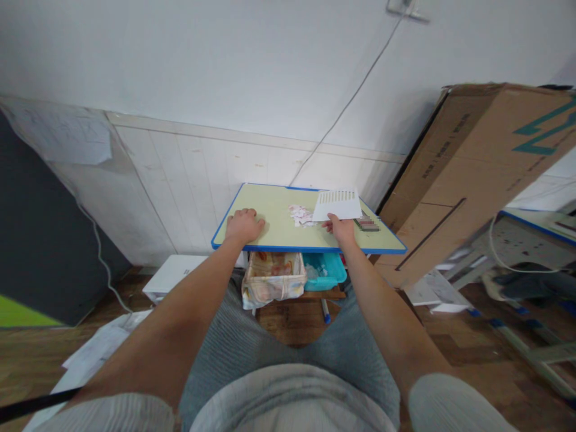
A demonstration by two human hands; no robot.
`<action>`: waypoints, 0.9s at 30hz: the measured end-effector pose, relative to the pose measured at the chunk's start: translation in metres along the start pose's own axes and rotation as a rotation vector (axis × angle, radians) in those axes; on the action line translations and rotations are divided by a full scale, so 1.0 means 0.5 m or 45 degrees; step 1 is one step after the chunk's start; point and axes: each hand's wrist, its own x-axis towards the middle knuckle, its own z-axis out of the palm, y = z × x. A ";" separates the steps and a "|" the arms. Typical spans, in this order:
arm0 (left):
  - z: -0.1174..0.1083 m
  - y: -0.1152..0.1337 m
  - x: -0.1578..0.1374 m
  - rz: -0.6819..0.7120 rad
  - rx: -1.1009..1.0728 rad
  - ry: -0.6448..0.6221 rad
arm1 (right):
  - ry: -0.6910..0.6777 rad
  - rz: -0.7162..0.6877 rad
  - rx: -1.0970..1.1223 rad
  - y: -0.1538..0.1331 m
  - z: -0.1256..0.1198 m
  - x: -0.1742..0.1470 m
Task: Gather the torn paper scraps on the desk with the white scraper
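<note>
My right hand [338, 228] grips the lower edge of a white card [335, 207] that has a row of narrow slots near its far edge. The card is held over the right half of a small pale yellow desk [276, 234] with a blue rim. Just left of the card lies a loose pile of small paper scraps [300, 215], pale with pinkish marks. My left hand [245, 227] rests palm down on the desk's left part, thumb apart from the fingers, holding nothing. To the right of the card sits a flat dark-edged item [369, 223], blurred out.
Under the desktop are a cloth-lined basket [274, 285] and a turquoise plastic bin [326, 273]. A tall cardboard box [472, 162] stands close on the right. Papers [103, 342] and a white box [175, 273] are at the lower left. A cable [346, 105] runs down the wall behind.
</note>
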 end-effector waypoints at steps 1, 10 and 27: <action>0.000 0.000 0.000 0.000 -0.001 0.002 | -0.019 0.001 0.018 -0.003 0.002 -0.002; -0.007 0.005 -0.007 -0.022 -0.014 -0.007 | -0.205 -0.016 0.100 -0.026 0.035 -0.023; -0.012 0.008 -0.009 -0.025 -0.022 -0.004 | -0.226 0.061 0.040 -0.039 0.057 -0.036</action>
